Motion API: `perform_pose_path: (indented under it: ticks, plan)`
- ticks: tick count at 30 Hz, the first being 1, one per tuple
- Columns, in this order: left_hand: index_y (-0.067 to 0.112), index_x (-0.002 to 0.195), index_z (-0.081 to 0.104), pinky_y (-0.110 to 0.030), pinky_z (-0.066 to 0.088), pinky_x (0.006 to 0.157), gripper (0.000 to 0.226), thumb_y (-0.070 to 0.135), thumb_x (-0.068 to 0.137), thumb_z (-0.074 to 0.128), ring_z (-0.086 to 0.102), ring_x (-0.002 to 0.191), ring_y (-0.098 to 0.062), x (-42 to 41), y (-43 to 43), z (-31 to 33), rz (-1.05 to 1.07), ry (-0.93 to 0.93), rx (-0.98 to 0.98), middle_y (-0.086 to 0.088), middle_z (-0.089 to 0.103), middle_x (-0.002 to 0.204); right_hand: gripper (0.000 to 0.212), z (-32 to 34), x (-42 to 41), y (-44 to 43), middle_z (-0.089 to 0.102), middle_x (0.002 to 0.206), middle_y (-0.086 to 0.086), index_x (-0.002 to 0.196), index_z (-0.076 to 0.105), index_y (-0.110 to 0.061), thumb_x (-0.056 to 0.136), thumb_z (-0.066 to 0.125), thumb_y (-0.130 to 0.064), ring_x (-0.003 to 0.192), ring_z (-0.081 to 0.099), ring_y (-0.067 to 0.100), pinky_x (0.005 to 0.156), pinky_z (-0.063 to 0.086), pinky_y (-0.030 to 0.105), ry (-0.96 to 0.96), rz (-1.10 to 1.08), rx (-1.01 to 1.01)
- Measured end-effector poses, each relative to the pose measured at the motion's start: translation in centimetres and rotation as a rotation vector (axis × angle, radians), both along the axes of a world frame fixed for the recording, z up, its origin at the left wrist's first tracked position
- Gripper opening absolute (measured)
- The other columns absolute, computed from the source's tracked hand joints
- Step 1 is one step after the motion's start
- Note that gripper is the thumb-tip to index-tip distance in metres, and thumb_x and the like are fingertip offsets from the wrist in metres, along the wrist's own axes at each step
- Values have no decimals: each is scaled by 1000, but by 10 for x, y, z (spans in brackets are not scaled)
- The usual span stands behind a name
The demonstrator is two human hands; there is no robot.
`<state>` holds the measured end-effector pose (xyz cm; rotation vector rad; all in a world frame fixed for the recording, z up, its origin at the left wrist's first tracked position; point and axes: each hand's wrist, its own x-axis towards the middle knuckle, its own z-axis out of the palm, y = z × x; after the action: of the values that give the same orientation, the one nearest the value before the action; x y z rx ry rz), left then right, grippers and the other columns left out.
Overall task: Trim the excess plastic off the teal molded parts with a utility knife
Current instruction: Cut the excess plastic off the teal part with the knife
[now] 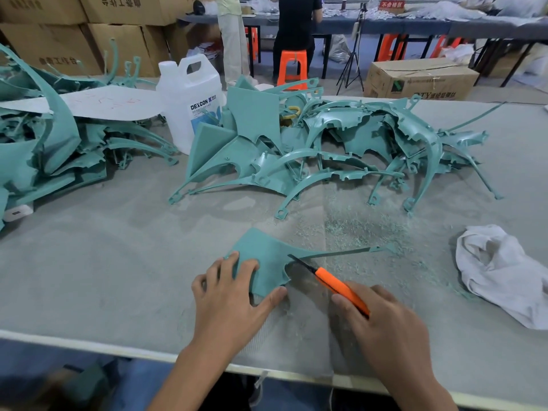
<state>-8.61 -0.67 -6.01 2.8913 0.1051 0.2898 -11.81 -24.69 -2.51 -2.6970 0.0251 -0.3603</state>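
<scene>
A teal molded part (268,261) with a broad panel and a long thin arm reaching right lies flat on the grey table (118,262). My left hand (228,301) presses on the panel's near left, fingers spread on top and thumb at its near edge. My right hand (382,324) grips an orange utility knife (338,287). Its dark blade tip touches the part's inner curved edge where the arm meets the panel. A large heap of teal parts (341,149) lies behind, and another pile of teal parts (50,143) sits at the far left.
A white plastic jug (189,99) stands between the piles. A crumpled white cloth (501,271) lies at the right. Teal shavings (370,229) litter the table behind the part. Cardboard boxes (421,78), orange stools and standing people fill the background. A white sheet (109,103) covers the left pile.
</scene>
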Motion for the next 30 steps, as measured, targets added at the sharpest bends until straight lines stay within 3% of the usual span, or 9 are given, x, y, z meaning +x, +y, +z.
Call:
perform_pose_path:
  ticks: [7,11,15,19,21,24,26,28,30]
  plan:
    - [47,121,45,-43,21,100,66,92,76,24,30,131,-21,0,-3,1,10,8,14,5,38,147,50,-23,-9,17,64,91,-3,119,74,-33,70,85,-38,75,62,30,50,53,37,-181,-58,-39]
    - [46,119,46,-44,23,99,63,90,78,26,32,129,-23,0,-3,0,-2,-13,17,3,40,145,46,-17,-9,17,63,91,1,121,73,-31,76,73,-41,76,65,32,56,52,37,-249,-157,106]
    - [47,119,45,-43,22,98,63,91,79,25,32,129,-22,1,-3,-2,-4,-21,14,3,40,144,41,-5,-8,7,68,84,-3,121,71,-34,81,72,-44,69,69,28,56,50,34,-149,-35,148]
    - [47,117,47,-43,21,97,61,90,79,27,34,127,-23,1,-3,-2,-3,-30,15,2,43,142,35,0,-4,9,76,87,-2,123,68,-44,88,70,-44,77,72,31,59,50,37,22,63,131]
    - [46,117,47,-43,22,97,60,89,80,29,34,127,-24,1,-3,-2,-7,-25,12,1,44,142,32,2,0,8,73,77,-3,121,66,-48,89,66,-47,76,71,28,60,48,37,82,88,145]
    - [47,118,45,-45,22,100,60,89,79,27,32,129,-24,0,-3,-1,-9,-7,3,2,41,144,38,6,3,5,64,62,-13,116,54,-70,87,66,-49,59,64,6,56,50,27,184,178,415]
    - [48,120,43,-45,20,103,63,91,78,24,30,132,-23,0,-3,1,-6,26,4,3,38,146,30,10,1,4,68,65,-11,107,60,-71,86,65,-50,49,56,2,52,49,23,197,174,613]
    - [48,124,46,-44,21,102,70,93,77,20,33,129,-25,-2,-4,4,9,40,18,1,41,144,26,11,1,1,71,73,-13,107,61,-68,83,59,-59,54,58,3,56,51,26,142,120,617]
    - [46,122,54,-43,26,93,73,94,79,20,44,112,-26,-8,-6,7,-6,12,55,-2,50,129,30,13,-2,-4,68,82,-26,109,53,-74,79,47,-69,71,63,-3,62,48,20,121,82,465]
